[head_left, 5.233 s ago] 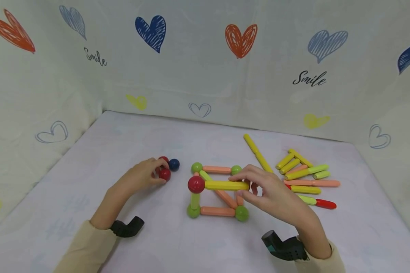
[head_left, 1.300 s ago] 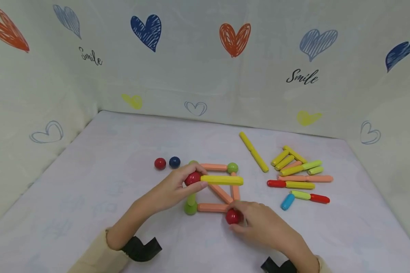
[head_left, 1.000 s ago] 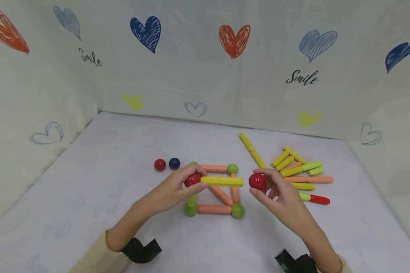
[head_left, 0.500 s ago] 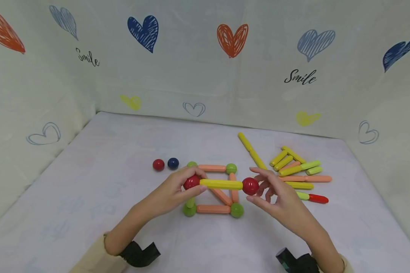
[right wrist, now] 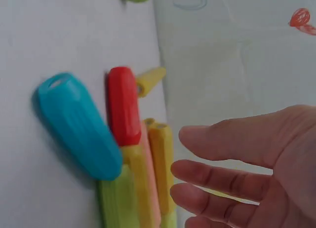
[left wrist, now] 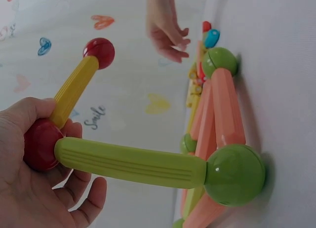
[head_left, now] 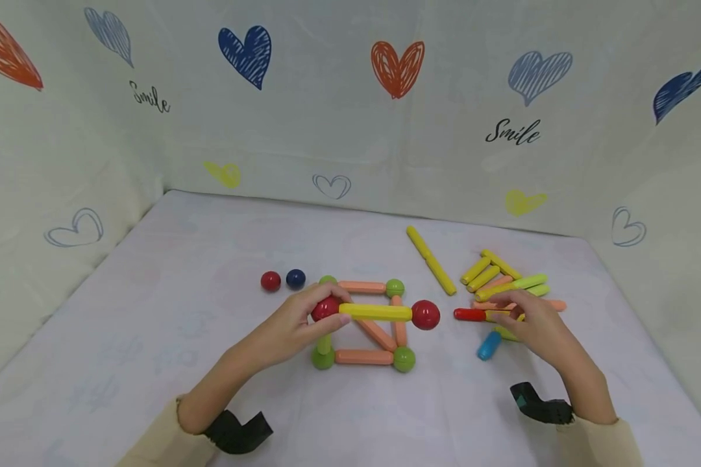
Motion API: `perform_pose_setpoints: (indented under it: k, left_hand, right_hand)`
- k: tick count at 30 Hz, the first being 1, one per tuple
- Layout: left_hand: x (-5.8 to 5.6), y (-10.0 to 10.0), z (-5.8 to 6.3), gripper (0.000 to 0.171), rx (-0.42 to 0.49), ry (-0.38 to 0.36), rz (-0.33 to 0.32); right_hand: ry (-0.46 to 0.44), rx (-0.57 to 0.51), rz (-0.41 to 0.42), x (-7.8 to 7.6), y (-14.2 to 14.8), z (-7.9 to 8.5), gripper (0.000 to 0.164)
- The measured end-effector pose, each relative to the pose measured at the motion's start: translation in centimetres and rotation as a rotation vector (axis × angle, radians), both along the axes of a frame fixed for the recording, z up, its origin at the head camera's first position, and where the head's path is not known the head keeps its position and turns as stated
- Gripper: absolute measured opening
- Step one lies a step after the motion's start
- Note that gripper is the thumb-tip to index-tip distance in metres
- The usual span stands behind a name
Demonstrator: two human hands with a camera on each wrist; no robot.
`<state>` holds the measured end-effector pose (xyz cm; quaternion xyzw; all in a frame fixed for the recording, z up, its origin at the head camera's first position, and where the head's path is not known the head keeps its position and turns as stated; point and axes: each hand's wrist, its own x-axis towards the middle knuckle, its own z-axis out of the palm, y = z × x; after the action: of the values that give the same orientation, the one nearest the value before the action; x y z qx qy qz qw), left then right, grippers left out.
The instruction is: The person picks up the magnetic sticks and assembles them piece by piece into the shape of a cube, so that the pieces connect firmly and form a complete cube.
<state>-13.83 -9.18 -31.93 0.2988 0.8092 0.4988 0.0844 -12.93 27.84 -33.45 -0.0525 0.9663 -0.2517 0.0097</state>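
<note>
Right red ball (head_left: 426, 314): since let go by the right hand (head_left: 540, 327); now carried on the right end of the yellow stick (head_left: 380, 312), above the salmon-and-green frame (head_left: 363, 357).
Left red ball (head_left: 322, 309): gripped by the left hand's (head_left: 295, 324) thumb and fingers.
Right fingers: moved right, over the loose sticks (head_left: 470, 314); parted, nothing held.
Meaning: yellow stick capped at both ends; right end apparently unsupported from below.

Head view: off-white printed backdrop (head_left: 327, 139) behind pale bench (head_left: 210, 237); navy heart (head_left: 246, 57) at 11 o'clock, "Smile" lettering (head_left: 150, 98) at 10 and 2.
</note>
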Motion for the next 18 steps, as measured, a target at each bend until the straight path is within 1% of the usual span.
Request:
perform_pose_setpoints:
  k: [3,6,9,12,18]
  left_hand:
    - [0.0,0.0,0.0,0.023,-0.001,-0.004,0.000]
    - [0.0,0.0,0.0,0.023,0.003,-0.008,-0.003]
    - [0.0,0.0,-0.1,0.022,0.005,-0.009,-0.005]
    - [0.0,-0.1,-0.1,0.022,0.004,-0.009,-0.003]
    - [0.0,-0.2,-0.1,0.023,0.009,-0.005,-0.009]
  right_hand:
    - [-0.046,0.020,-0.011,-0.5,0.9,-1.3,0.029]
    - [-0.060,0.039,-0.018,-0.8,1.0,-2.4,0.032]
    - [-0.072,0.068,-0.036,-1.0,0.7,-3.2,0.036]
    - [-0.079,0.098,-0.052,-1.1,0.5,-3.6,0.038]
    - [-0.072,0.134,-0.047,-1.1,0.4,-3.7,0.037]
